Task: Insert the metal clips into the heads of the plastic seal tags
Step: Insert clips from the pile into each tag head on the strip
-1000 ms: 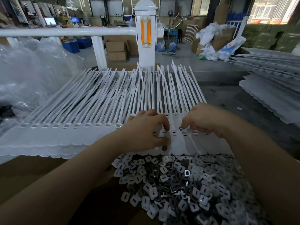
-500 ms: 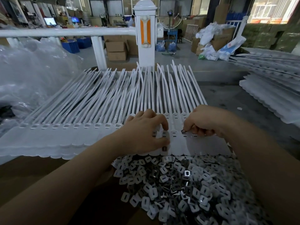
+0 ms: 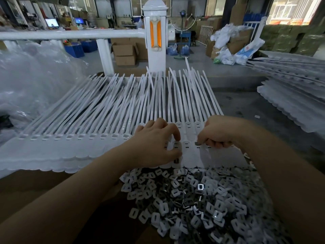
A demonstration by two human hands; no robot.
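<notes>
Head view. A wide row of white seal tags point(image 3: 109, 120) lies side by side, their flat ends toward the person and their thin tails fanning away toward a white post point(image 3: 155, 41) with an orange reflector. The slotted heads point(image 3: 79, 137) form a line across the row; several left of the hands already show a small insert, though the detail is too fine to be sure.

Just near of the tags, touching their flat ends, spreads a heap of metal clips point(image 3: 193, 199), small squarish pieces with a central hole, some pale, some shiny.

The left hand point(image 3: 154, 145) rests on the tags toward the right part of the row. Its fingers are curled down, the index fingertip pressing beside a head, and the thumb pins a dark clip point(image 3: 176, 160) against a tag's flat end.

The right hand point(image 3: 218, 133) sits just right of the left, apart from it, also over the tags. It is clenched, its fingers folded under, and between thumb and index it pinches a small grey clip point(image 3: 197, 143) whose tip touches a tag head. Whether more clips lie inside the fist cannot be told.

Left of the tags bulges clear plastic sheeting point(image 3: 31, 81). Right of them, well apart, lie more stacks of white tags point(image 3: 290, 95). Beyond the post stand cardboard boxes point(image 3: 125, 53).
</notes>
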